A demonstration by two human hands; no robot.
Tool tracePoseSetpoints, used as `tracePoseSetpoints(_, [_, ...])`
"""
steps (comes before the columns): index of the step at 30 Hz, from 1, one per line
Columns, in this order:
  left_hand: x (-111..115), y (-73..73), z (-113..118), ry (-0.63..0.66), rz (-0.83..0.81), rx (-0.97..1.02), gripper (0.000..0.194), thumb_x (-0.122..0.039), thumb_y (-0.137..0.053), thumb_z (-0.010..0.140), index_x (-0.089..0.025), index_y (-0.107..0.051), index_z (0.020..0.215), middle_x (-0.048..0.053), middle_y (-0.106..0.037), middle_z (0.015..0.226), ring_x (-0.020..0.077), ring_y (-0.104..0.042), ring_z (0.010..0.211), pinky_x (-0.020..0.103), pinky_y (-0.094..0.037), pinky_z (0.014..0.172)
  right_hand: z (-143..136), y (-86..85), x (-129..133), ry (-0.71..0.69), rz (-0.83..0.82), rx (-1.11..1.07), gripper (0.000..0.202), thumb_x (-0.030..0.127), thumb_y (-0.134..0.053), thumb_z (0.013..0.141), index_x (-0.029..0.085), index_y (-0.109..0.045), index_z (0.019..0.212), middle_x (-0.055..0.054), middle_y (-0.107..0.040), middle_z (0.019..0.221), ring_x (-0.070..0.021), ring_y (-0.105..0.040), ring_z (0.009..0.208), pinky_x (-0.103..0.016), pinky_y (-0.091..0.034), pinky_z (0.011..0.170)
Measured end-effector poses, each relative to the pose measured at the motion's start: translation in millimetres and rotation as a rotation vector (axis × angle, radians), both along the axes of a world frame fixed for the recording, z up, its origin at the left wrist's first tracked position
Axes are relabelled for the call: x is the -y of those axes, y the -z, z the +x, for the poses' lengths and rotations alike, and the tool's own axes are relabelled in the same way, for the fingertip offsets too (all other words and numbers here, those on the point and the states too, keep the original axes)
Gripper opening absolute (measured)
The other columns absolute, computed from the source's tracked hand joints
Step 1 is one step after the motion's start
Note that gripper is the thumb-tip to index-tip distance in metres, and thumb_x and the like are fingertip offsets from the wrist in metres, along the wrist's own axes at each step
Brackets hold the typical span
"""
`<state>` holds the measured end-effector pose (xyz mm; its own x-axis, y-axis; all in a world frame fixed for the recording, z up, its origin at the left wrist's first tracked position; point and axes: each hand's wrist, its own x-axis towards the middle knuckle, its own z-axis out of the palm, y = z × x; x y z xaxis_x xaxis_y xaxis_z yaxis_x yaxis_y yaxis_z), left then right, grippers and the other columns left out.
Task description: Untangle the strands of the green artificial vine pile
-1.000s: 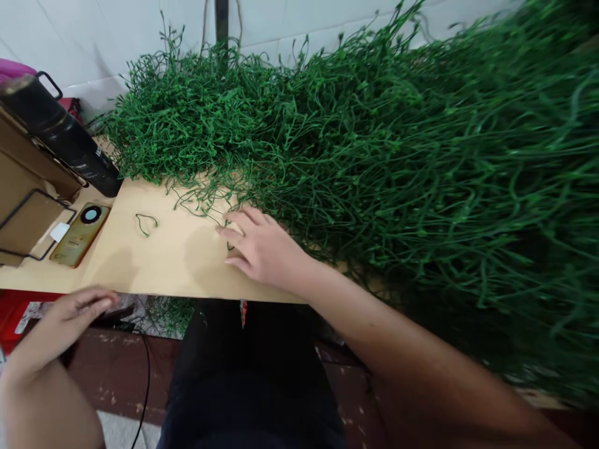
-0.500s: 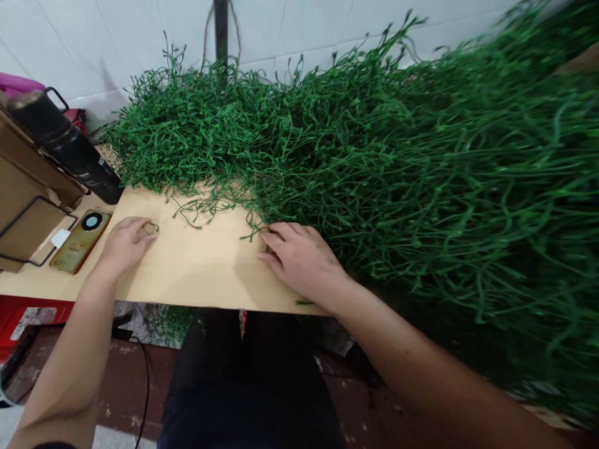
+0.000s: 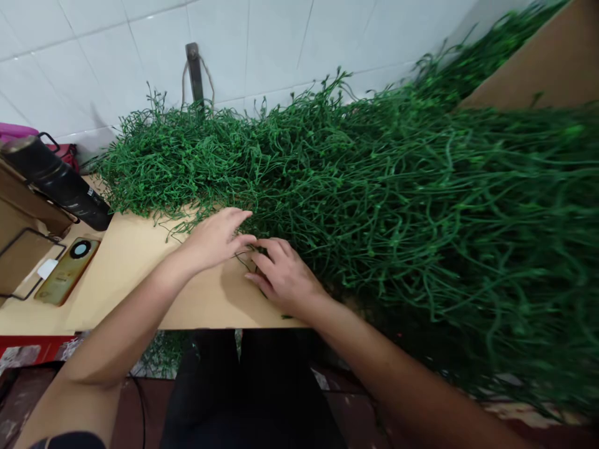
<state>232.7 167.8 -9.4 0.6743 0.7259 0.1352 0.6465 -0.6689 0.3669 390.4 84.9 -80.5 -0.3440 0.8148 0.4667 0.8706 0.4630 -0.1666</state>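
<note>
My left hand (image 3: 218, 237) reaches across the board to the fingertips of my right hand, its thumb and forefinger tip apart. A thin dark loop (image 3: 242, 258), perhaps a rubber band, hangs at its lower fingers. My right hand (image 3: 286, 277) rests on the board with its fingers curled around the ends of some green stems, mostly hidden under the hand. Beside and behind both hands lies a large heap of long green stems (image 3: 299, 168) with small buds at their tips. The pale wooden board (image 3: 201, 305) lies beneath the hands.
On the left are a black bottle (image 3: 60, 187), a phone (image 3: 68, 271), a black wire frame (image 3: 28, 262) and a cardboard box (image 3: 12, 218). A brown cardboard panel (image 3: 547, 62) leans at the upper right. A metal bar (image 3: 194, 75) stands against the tiled wall (image 3: 281, 50).
My left hand has moved right with the thin loop, from near the phone to the right hand's fingertips. My right hand stays by the stems. The view has tilted up and shifted right.
</note>
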Motion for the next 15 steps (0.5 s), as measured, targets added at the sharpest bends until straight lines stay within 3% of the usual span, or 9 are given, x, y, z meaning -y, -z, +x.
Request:
tracePoseSetpoints(3, [-28, -12.8, -20, -0.159, 0.130, 0.027, 0.036, -0.038, -0.042, 0.086, -0.018, -0.069, 0.097, 0.008, -0.068, 0.101, 0.0218, -0.061, 0.097, 0.035, -0.046, 0.088, 0, 1.7, -1, -0.025, 0.023, -0.094, 0.024, 0.028, -0.050, 0.085, 0.011, -0.067, 0.090, -0.015, -0.057, 0.102, -0.0244, -0.044, 0.100, -0.039, -0.046, 0.090])
tracePoseSetpoints(6, [-64, -16.2, -58, -0.490, 0.350, 0.036, 0.037, -0.036, -0.052, 0.079, -0.016, -0.065, 0.108, 0.012, -0.063, 0.109, 0.0262, -0.056, 0.106, 0.039, -0.041, 0.095, -2, 1.8, -2, -0.030, 0.024, -0.160, 0.019, 0.026, -0.053, 0.083, 0.012, -0.066, 0.084, -0.013, -0.057, 0.096, -0.0230, -0.044, 0.094, -0.038, -0.048, 0.085])
tracePoseSetpoints(8, [-85, -12.6, -78, -0.617, 0.346, -0.034, 0.045, -0.039, -0.057, 0.075, -0.015, -0.061, 0.113, 0.015, -0.060, 0.114, 0.0291, -0.053, 0.110, 0.041, -0.039, 0.097, -4, 1.5, -3, -0.032, 0.017, -0.176, 0.018, 0.025, -0.054, 0.082, 0.012, -0.066, 0.082, -0.013, -0.058, 0.095, -0.0229, -0.044, 0.093, -0.038, -0.048, 0.084])
tracePoseSetpoints(12, [-104, -1.0, -88, -0.724, 0.156, -0.053, 0.037, -0.040, -0.053, 0.077, -0.018, -0.065, 0.104, 0.012, -0.068, 0.097, 0.0267, -0.061, 0.094, 0.037, -0.044, 0.086, -6, 1.8, -5, -0.027, 0.002, -0.188, 0.018, 0.023, -0.051, 0.083, 0.013, -0.066, 0.080, -0.012, -0.059, 0.094, -0.0222, -0.043, 0.092, -0.037, -0.047, 0.083])
tracePoseSetpoints(15, [-105, -4.2, -88, -0.748, 0.183, 0.107, 0.029, -0.035, -0.045, 0.081, -0.018, -0.066, 0.093, 0.007, -0.070, 0.081, 0.0217, -0.062, 0.086, 0.031, -0.044, 0.081, -6, 3.9, -6, -0.039, 0.045, -0.211, 0.020, 0.022, -0.049, 0.085, 0.014, -0.065, 0.078, -0.011, -0.059, 0.091, -0.0214, -0.043, 0.091, -0.036, -0.047, 0.081])
